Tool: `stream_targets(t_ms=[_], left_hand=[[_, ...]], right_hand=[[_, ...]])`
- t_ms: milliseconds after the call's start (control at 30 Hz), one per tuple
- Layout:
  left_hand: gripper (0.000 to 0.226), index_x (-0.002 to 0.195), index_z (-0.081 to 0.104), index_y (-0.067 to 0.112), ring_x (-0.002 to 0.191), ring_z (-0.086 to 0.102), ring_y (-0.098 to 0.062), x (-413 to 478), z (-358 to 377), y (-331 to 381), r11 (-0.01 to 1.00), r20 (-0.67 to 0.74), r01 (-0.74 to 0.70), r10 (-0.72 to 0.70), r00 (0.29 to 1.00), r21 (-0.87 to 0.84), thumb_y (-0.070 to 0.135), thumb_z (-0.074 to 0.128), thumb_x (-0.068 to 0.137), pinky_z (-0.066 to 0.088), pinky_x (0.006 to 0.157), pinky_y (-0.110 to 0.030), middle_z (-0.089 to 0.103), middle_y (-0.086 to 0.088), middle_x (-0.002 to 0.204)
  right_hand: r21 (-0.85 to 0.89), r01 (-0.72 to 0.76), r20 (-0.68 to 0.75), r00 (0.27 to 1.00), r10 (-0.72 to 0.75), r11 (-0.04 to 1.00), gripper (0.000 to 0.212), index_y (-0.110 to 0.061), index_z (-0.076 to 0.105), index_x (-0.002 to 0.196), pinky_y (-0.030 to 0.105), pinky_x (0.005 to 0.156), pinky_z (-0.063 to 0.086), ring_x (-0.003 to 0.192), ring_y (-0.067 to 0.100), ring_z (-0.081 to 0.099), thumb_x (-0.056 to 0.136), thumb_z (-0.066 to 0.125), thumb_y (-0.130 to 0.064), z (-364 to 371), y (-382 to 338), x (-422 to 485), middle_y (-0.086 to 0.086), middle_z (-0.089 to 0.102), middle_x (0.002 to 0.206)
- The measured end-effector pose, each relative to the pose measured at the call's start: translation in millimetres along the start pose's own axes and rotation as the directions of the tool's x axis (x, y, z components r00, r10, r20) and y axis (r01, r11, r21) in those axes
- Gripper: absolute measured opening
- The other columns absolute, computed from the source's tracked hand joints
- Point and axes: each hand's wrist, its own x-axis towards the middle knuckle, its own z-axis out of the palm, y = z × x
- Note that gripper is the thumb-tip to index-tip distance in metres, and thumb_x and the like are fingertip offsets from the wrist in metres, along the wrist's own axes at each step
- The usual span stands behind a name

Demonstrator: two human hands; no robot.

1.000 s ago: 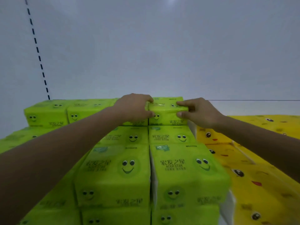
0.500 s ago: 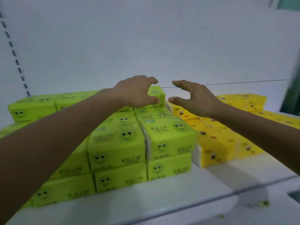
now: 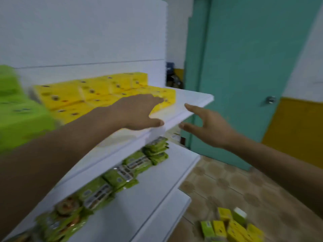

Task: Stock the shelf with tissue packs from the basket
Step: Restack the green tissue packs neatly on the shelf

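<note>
Plainly, nothing is held at this moment: the left hand [image 3: 139, 112] is spread with relaxed fingers above the front edge of the shelf [image 3: 192, 100], and the right hand [image 3: 208, 127] is opened in the air just beside the shelf's end, thumb and fingers apart and empty. Whether the left palm touches the board cannot be told through the blur. The yellow tissue packs [image 3: 97, 92] are laid flat in a tight block on the shelf, with the green tissue packs [image 3: 19, 109] stacked at their left. Such packing is judged to keep soft packs from sliding and to leave the bare right end of the board free for more. The supply is seen low at the right, where a cluster of loose packs [image 3: 232, 227] — green and yellow — lies down by the tiled floor [image 3: 236, 186]; a basket around them cannot be made out. With both hands free, a fresh pack is probably to be fetched there. On the lower shelf [image 3: 157, 193] a row of snack packets [image 3: 132, 165] is lined up, and its jutting corner stands between the hands and the supply, so a reach downward would have to be made around it. A teal door [image 3: 236, 75] with a door knob [image 3: 270, 100] is shut behind.
</note>
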Motion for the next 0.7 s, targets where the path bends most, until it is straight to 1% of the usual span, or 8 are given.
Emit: stream_targets(t_ms=[133,233,333,433,533,600,633,700], left_hand=[[0.074,0.149,0.016,0.03,0.14,0.027,-0.016,60,66,75,0.986,0.117,-0.138,0.149,0.982,-0.096,0.055,0.049,0.089,0.031,0.109,-0.033,0.024,0.004,0.155],[0.072,0.15,0.017,0.026,0.139,0.029,-0.016,106,129,132,0.954,0.199,-0.18,0.23,0.953,-0.242,0.052,0.049,0.09,0.032,0.109,-0.032,0.026,0.003,0.155],[0.07,0.149,0.023,0.024,0.135,0.036,-0.017,148,205,183,0.912,0.308,-0.105,0.239,0.921,-0.395,0.046,0.054,0.09,0.035,0.106,-0.031,0.033,0.001,0.151],[0.07,0.148,0.026,0.021,0.133,0.039,-0.018,172,291,221,0.864,0.45,0.031,0.231,0.863,-0.502,0.04,0.059,0.089,0.037,0.104,-0.031,0.037,-0.001,0.149],[0.065,0.144,0.033,0.015,0.13,0.044,-0.02,175,379,243,0.795,0.614,0.243,0.196,0.764,-0.555,0.033,0.061,0.089,0.039,0.102,-0.029,0.043,-0.003,0.145],[0.059,0.141,0.038,0.012,0.126,0.048,-0.02,167,437,253,0.741,0.714,0.391,0.167,0.68,-0.546,0.027,0.062,0.089,0.039,0.097,-0.026,0.047,-0.006,0.141],[0.058,0.14,0.039,0.011,0.124,0.049,-0.02,163,466,256,0.721,0.759,0.453,0.156,0.632,-0.525,0.026,0.062,0.09,0.038,0.092,-0.022,0.048,-0.006,0.141],[0.061,0.139,0.041,0.009,0.122,0.051,-0.019,152,529,261,0.666,0.83,0.573,0.129,0.543,-0.478,0.031,0.064,0.088,0.037,0.087,-0.018,0.05,-0.008,0.138]], right_hand=[[-0.025,-0.118,0.096,0.988,0.12,0.993,0.069,-0.018,0.029,0.148,0.018,0.104,0.024,0.138,0.016,0.034,0.089,0.059,-0.041,2,93,-33,0.0,0.035,0.152],[-0.023,-0.239,0.147,0.96,0.24,0.971,0.07,-0.018,0.029,0.148,0.016,0.104,0.022,0.14,0.014,0.031,0.089,0.058,-0.043,8,174,-57,0.001,0.034,0.152],[0.012,-0.392,0.191,0.904,0.383,0.92,0.069,-0.017,0.033,0.146,0.019,0.106,0.023,0.139,0.015,0.032,0.088,0.059,-0.043,24,261,-78,0.001,0.036,0.151],[0.011,-0.528,0.293,0.814,0.502,0.849,0.066,-0.016,0.035,0.146,0.024,0.107,0.026,0.139,0.017,0.034,0.09,0.059,-0.041,58,346,-106,0.003,0.036,0.151],[0.023,-0.693,0.405,0.665,0.628,0.72,0.063,-0.011,0.042,0.142,0.023,0.1,0.031,0.135,0.021,0.041,0.088,0.063,-0.036,111,416,-142,0.007,0.045,0.146],[0.039,-0.791,0.468,0.555,0.688,0.611,0.055,-0.007,0.051,0.134,0.024,0.09,0.035,0.127,0.023,0.049,0.087,0.065,-0.033,154,452,-170,0.01,0.056,0.135],[0.048,-0.834,0.492,0.498,0.714,0.549,0.052,-0.007,0.055,0.131,0.022,0.088,0.035,0.125,0.022,0.051,0.086,0.066,-0.031,178,469,-184,0.009,0.059,0.131],[0.07,-0.925,0.539,0.35,0.766,0.374,0.052,-0.005,0.056,0.13,0.024,0.094,0.036,0.126,0.021,0.051,0.086,0.068,-0.03,229,501,-213,0.006,0.057,0.132]])
